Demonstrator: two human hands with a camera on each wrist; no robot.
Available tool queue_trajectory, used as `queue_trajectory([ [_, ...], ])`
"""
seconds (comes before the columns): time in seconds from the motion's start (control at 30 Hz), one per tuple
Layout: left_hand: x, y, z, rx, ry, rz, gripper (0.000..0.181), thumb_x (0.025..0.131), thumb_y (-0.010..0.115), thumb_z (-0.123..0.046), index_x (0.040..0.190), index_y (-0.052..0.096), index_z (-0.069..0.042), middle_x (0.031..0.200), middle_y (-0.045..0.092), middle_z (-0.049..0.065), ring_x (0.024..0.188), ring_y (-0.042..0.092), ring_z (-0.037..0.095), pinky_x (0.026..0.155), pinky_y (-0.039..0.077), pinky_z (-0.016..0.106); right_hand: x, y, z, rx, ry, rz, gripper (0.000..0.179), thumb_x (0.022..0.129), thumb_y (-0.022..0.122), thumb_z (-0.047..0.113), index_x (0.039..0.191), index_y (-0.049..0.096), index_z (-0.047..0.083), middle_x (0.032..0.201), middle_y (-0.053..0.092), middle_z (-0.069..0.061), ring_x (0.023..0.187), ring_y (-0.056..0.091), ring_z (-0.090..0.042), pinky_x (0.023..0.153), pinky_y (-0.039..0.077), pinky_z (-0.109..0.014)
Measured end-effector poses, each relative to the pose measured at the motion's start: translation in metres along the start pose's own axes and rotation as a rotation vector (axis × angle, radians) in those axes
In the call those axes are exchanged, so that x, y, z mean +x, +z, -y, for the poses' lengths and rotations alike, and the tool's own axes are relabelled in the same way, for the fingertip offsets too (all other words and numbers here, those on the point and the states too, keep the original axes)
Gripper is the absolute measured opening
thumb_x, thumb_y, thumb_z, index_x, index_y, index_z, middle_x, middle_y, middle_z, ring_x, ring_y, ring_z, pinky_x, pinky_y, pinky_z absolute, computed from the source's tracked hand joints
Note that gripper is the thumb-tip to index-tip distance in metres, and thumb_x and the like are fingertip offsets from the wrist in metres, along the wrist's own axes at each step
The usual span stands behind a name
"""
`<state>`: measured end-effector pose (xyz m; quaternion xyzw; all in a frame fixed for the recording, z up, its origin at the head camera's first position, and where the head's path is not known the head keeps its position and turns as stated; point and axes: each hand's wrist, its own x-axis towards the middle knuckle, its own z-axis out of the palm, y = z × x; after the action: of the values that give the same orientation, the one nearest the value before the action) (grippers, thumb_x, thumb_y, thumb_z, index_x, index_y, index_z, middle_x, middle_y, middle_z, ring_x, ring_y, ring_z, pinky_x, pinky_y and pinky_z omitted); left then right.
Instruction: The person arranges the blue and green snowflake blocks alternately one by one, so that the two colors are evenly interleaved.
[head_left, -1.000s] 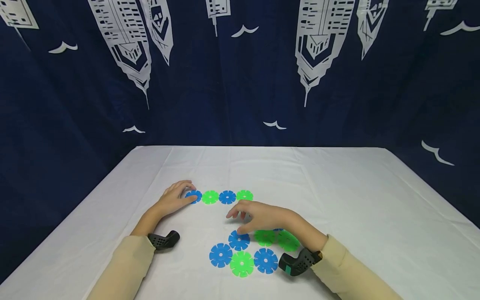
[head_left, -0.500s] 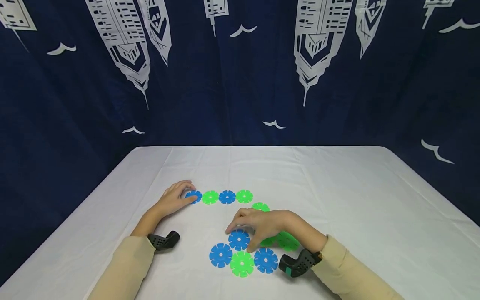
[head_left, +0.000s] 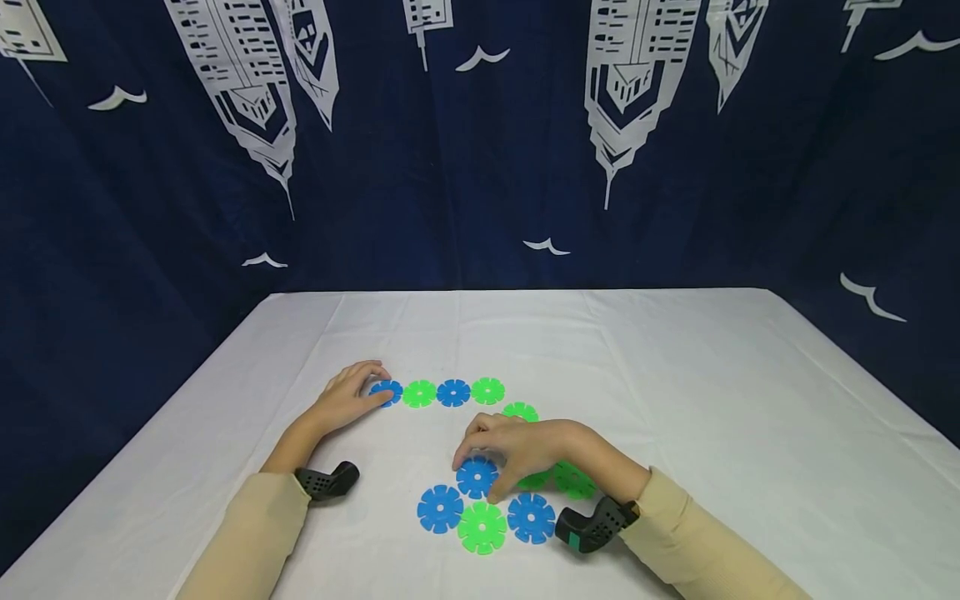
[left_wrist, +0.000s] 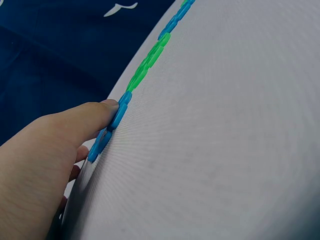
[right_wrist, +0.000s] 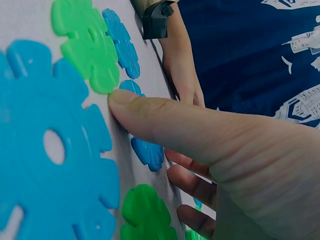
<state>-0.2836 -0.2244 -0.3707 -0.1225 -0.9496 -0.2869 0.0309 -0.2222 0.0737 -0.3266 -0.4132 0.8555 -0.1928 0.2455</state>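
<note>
At the left end of a row of notched snowflake discs, my left hand [head_left: 348, 400] holds a blue disc [head_left: 387, 387] flat on the cloth, thumb on its near edge and fingers at its far side. In the left wrist view the thumb presses that blue disc's rim [left_wrist: 119, 118], with a green disc [left_wrist: 148, 61] touching its end. My right hand [head_left: 521, 446] reaches over the nearer group and grips another blue disc [head_left: 472, 482] between thumb and fingers. The right wrist view shows this blue disc [right_wrist: 148, 152] partly behind the thumb.
The row continues with a green disc [head_left: 420, 394], a blue disc [head_left: 453, 400] and a green disc [head_left: 488, 391]. Another green disc [head_left: 519, 410] lies off its right end. Around my right hand are a blue disc [head_left: 440, 517], a green disc [head_left: 482, 540] and further discs on the white tablecloth [head_left: 712, 400].
My right hand has moved from beside the row back toward the nearer group and closed round a blue disc, uncovering a green disc right of the row. The left hand stays still.
</note>
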Motion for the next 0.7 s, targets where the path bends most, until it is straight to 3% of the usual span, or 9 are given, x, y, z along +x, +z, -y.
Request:
queue_trajectory([
  [0.13,0.0002,0.0005,0.0000,-0.003,-0.001,-0.003,0.037,0.085,0.058,-0.040,0.111,0.054,-0.013,0.143,0.036,0.014,0.135,0.022,0.036,0.108,0.012,0.059,0.0008,0.0010,0.0001,-0.007,0.031,-0.013,0.044,0.072,0.075,0.026,0.109,0.053,0.037,0.110,0.040,0.017,0.116,0.034,-0.007,0.100,0.032,-0.035],
  [0.33,0.0004,0.0019,0.0001,-0.005,-0.002,-0.006,0.037,0.085,0.058,-0.039,0.111,0.053,-0.013,0.143,0.036,0.014,0.135,0.023,0.036,0.108,0.011,0.060,0.0007,0.0023,0.0004,-0.029,0.054,-0.030,0.049,0.071,0.076,0.026,0.111,0.048,0.025,0.109,0.040,0.016,0.107,0.037,-0.003,0.096,0.036,-0.025],
  [0.53,0.0003,0.0015,-0.0008,-0.006,0.001,-0.007,0.037,0.085,0.058,-0.039,0.111,0.053,-0.013,0.142,0.036,0.015,0.135,0.022,0.036,0.108,0.011,0.060,-0.0004,0.0025,0.0021,-0.018,0.056,-0.043,0.045,0.071,0.076,0.024,0.106,0.049,0.025,0.103,0.039,0.014,0.099,0.036,-0.003,0.090,0.037,-0.021],
  [0.7,-0.0006,0.0006,-0.0012,0.001,0.000,-0.006,0.037,0.085,0.058,-0.039,0.111,0.053,-0.013,0.143,0.036,0.015,0.135,0.022,0.037,0.108,0.011,0.060,-0.0004,0.0019,0.0042,-0.028,0.063,-0.041,0.045,0.071,0.076,0.025,0.105,0.047,0.024,0.101,0.039,0.014,0.099,0.037,-0.003,0.092,0.037,-0.021],
])
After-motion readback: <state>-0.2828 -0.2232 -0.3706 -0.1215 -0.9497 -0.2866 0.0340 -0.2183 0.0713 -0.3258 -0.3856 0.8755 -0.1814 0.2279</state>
